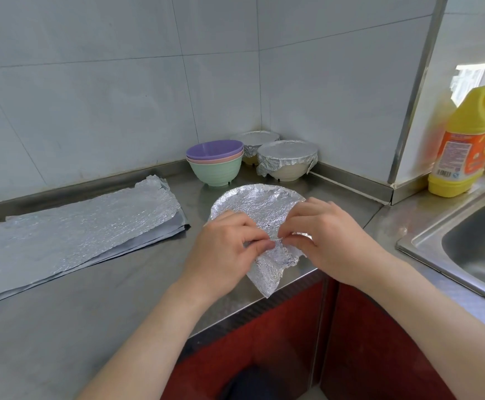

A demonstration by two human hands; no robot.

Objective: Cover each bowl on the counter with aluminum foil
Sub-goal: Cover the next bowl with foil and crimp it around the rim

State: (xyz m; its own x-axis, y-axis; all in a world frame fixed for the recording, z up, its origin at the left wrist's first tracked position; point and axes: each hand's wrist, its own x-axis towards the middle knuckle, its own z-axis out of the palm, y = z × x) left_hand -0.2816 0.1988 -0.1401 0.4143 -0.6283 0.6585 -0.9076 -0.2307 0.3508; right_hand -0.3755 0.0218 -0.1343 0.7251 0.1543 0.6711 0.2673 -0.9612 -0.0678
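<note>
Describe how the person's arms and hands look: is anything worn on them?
The left hand and the right hand are bare: no gloves, rings or watch can be seen. The left forearm and the right forearm are bare too; no sleeve shows down to the picture's edge.

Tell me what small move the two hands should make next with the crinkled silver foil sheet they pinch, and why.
Probably press the loose flap down and under the near rim. The left hand and right hand both pinch the crinkled silver foil sheet there; its far edge is already moulded round, but this flap sticks out toward the edge of the steel counter.
</note>
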